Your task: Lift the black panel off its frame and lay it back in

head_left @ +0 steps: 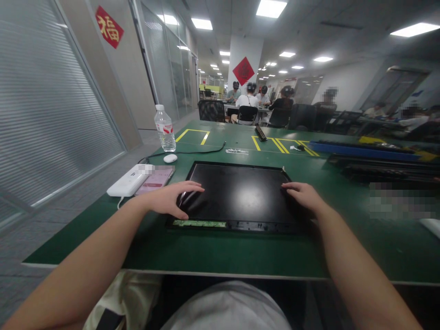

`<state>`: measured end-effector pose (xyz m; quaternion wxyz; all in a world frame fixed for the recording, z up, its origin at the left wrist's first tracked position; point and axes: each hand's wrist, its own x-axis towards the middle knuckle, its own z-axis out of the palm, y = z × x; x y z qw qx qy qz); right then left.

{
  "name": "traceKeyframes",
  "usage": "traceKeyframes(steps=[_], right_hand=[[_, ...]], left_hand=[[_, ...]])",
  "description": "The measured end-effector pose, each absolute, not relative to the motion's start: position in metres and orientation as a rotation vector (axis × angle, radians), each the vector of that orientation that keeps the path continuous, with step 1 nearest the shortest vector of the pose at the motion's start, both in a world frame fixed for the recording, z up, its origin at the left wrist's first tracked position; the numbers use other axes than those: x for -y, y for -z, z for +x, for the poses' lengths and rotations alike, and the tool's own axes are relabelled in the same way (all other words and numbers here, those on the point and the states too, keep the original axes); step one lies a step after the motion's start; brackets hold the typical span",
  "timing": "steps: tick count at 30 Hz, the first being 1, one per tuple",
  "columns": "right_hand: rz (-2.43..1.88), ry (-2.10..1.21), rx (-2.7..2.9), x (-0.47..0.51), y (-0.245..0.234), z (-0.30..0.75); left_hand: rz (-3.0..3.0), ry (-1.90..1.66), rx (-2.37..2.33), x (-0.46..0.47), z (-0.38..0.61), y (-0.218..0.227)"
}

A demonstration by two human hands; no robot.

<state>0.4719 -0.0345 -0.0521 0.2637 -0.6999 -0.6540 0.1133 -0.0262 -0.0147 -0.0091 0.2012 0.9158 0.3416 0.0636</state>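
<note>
A black screen panel (220, 190) lies in a dark frame in front of me, its glossy face up and reflecting a ceiling light. Along the frame's near edge runs a narrow green circuit board (199, 224). My left hand (170, 199) grips the panel's left side, with the thumb and fingers apart on its top face. At the opposite side my right hand (304, 197) holds the right edge, fingertips on the face and thumb mostly hidden. A small pale tab (283, 169) sticks up at the far right corner.
Left of the panel are a white power bank (129, 180), a phone (156, 178), a white earbud case (170, 158) and a water bottle (165, 129). Long dark strips (381, 169) and a blue strip (364, 149) lie right. Several people sit at tables beyond.
</note>
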Motion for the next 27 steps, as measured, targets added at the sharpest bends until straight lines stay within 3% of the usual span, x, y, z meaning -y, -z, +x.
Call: traceKeyframes(steps=[20, 27], right_hand=[[-1.902, -0.363, 1.725, 0.037, 0.047, 0.466], [-1.936, -0.309, 1.694, 0.037, 0.046, 0.467]], left_hand=[[2.59, -0.288, -0.849, 0.019, -0.019, 0.011], [2.529, -0.33, -1.131, 0.008, -0.023, 0.016]])
